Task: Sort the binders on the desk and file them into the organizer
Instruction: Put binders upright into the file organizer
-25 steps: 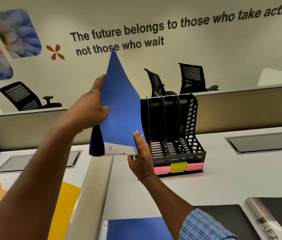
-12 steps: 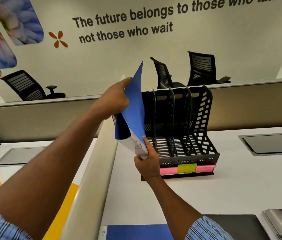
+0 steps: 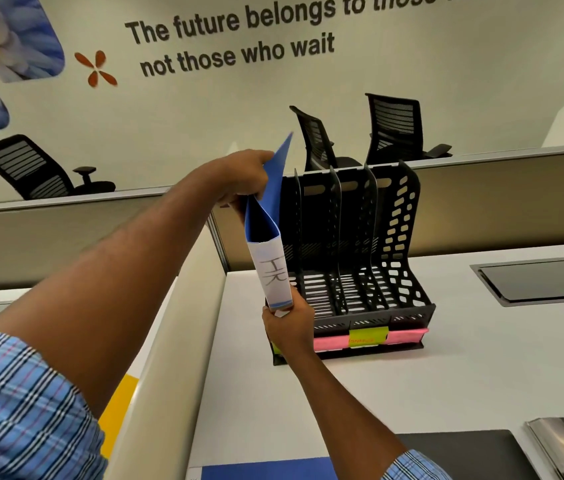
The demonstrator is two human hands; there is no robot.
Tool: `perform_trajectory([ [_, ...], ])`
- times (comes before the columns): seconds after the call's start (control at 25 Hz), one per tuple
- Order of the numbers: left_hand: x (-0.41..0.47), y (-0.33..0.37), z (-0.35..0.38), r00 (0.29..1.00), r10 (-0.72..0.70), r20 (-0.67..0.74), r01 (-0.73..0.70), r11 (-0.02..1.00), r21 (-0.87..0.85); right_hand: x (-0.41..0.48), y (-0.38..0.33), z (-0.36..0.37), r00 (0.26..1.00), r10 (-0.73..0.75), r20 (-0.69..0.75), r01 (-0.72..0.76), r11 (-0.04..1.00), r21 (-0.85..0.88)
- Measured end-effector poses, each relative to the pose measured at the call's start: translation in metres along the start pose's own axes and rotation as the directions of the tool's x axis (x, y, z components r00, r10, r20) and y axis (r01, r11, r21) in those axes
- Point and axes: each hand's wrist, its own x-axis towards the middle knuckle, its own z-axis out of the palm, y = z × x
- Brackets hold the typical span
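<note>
Step in hand, as I judge it: seating the blue card binder with the white spine label (image 3: 269,237) into the leftmost slot of the black perforated plastic file organizer (image 3: 353,258).

Left hand (image 3: 239,178) is closing its grip over the binder's upper edge, fingers wrapped on the near side, thumb hidden behind the cover. Right hand (image 3: 287,327) is cupping the bottom corner of the spine from below, fingers pinching it closed. Both hands are carrying the binder; it is not resting on anything that I can see.

Doing it well: the covers are gaping apart above the spine, so the left hand should be squeezing them together before lowering, or one flap is likely catching on the first divider. Right hand should be steering the lower corner over the organizer's front lip, then letting go once the base is bearing the weight. Keep the spine facing out so the label is reading from the front.

Binder itself: thin, flexible, bowing under its own weight, tilted with the top leaning away. Label is handwritten "HR", running down the spine. It is hanging just in front of the organizer's left end, above the white worktop (image 3: 412,393). Organizer slots are looking empty; pink and green sticky labels (image 3: 368,336) are lining its front base, writing too small to read.
</note>
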Motion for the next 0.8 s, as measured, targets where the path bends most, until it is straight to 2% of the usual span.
perform_trajectory([
  [0.12,0.011,-0.014,0.008,0.998,-0.056,-0.033,0.057,0.998,0.018,0.004,0.006,-0.004,0.999,0.003,0.048,0.004,0.99,-0.138],
  [0.2,0.016,-0.019,0.013,0.998,-0.043,-0.045,0.044,0.998,0.035,0.006,0.006,-0.006,0.999,-0.004,0.047,0.013,0.978,-0.208],
  [0.32,0.02,-0.018,0.022,0.999,0.02,-0.05,-0.014,0.994,0.108,0.004,0.003,-0.005,1.0,-0.003,0.02,0.007,0.983,-0.185],
  [0.52,0.031,-0.013,0.036,0.997,0.073,-0.005,-0.07,0.975,0.209,0.0,0.005,-0.003,0.996,-0.081,-0.038,0.07,0.969,-0.238],
  [0.68,0.038,-0.014,0.041,0.993,0.092,-0.068,-0.074,0.97,0.231,0.002,0.001,0.001,0.995,-0.042,-0.09,0.023,0.981,-0.195],
  [0.8,0.042,-0.02,0.045,0.984,0.116,-0.132,-0.095,0.983,0.158,0.002,0.002,0.003,0.994,-0.041,-0.102,0.025,0.987,-0.159],
])
